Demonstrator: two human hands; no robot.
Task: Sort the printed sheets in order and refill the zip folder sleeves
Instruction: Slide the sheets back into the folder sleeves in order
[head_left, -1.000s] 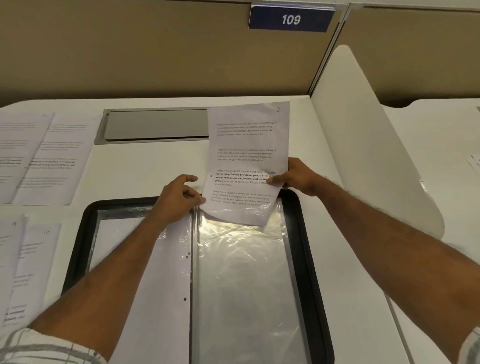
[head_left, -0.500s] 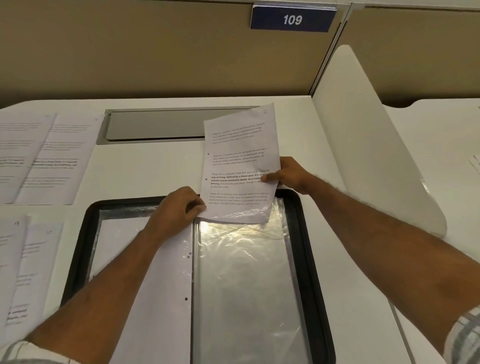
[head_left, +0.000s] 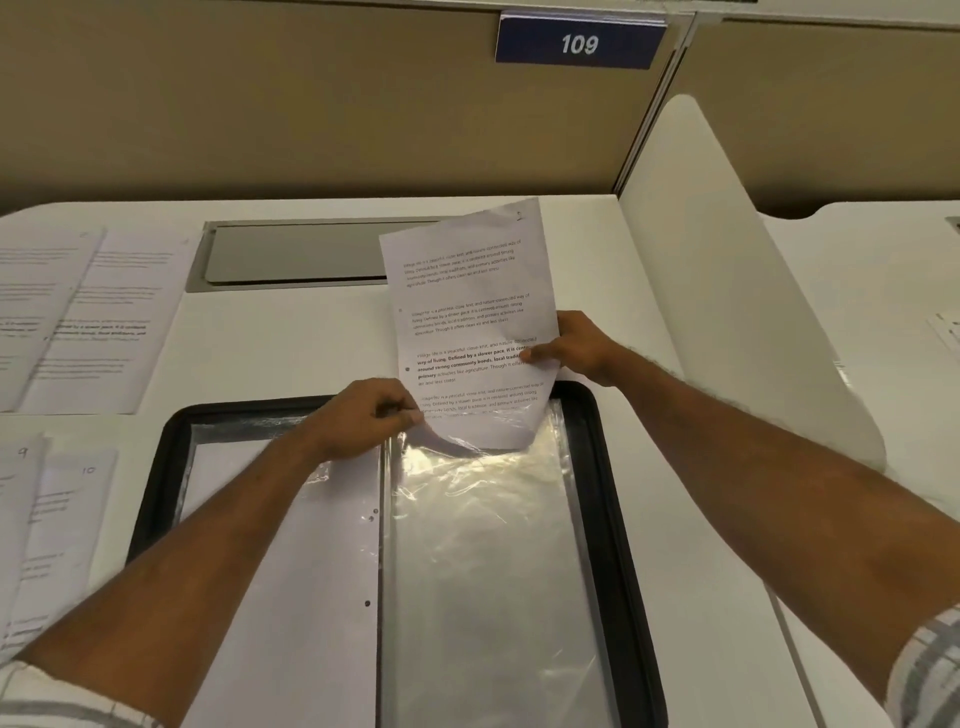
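Printed sheet (head_left: 467, 322) is pinched at its right edge by the right hand (head_left: 576, 348). Its lower edge is seen just inside the clear sleeve (head_left: 483, 545), whose lip is pinched up by the left hand (head_left: 363, 421). Zip folder (head_left: 618, 519) is laid open on the desk (head_left: 291, 343). Insertion is judged barely begun. Loose sheets (head_left: 88, 322) are left unfiled at left, among them pages marked 9 and 10.
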